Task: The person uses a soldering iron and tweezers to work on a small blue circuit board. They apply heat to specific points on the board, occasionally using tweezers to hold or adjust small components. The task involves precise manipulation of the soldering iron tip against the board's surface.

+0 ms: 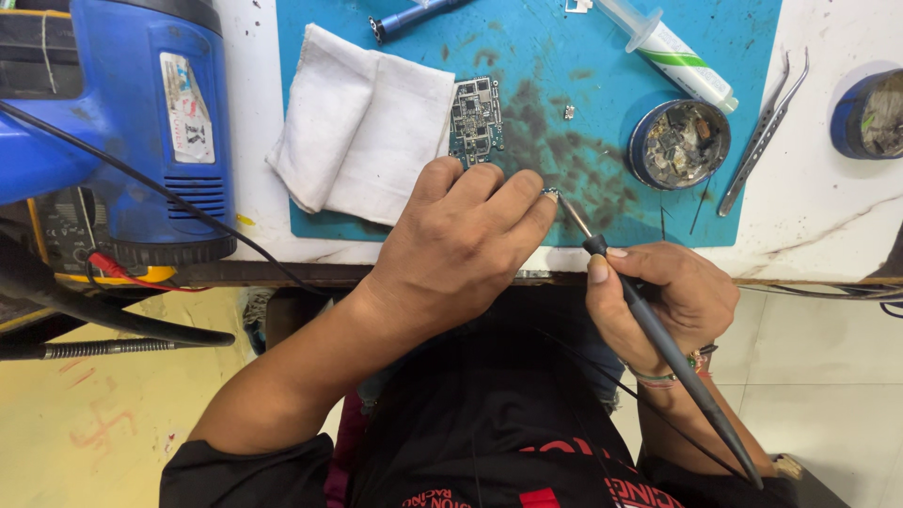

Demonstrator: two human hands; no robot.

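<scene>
Nearest to us: our right hand [670,293], which is closed around the thin black soldering iron with a metal tip [649,329].
Iron axis: its long body runs from low right, near our body, up and to the left; the tip ends at the fingertips of our left hand [461,246].
Left hand: it lies knuckles up over the near edge of the stained blue work mat [536,56], the fingers curled together; a tiny metallic piece [550,195] shows at the fingertips, but we cannot tell whether it is really pinched.
Key relation: the tip meets this piece from the right, so the right hand works and the left only steadies.
Board: the small green circuit board with bare chips [476,120] lies just beyond the left fingers, its near end touching or hidden by them, long axis pointing away from us.
Beside it: a folded white cloth [362,132] lies to the left, under the board's edge.
Farther right: a round blue tin of scrap parts [679,143], then a white syringe with a green band [673,52].
Off the mat: steel tweezers [764,132].
</scene>
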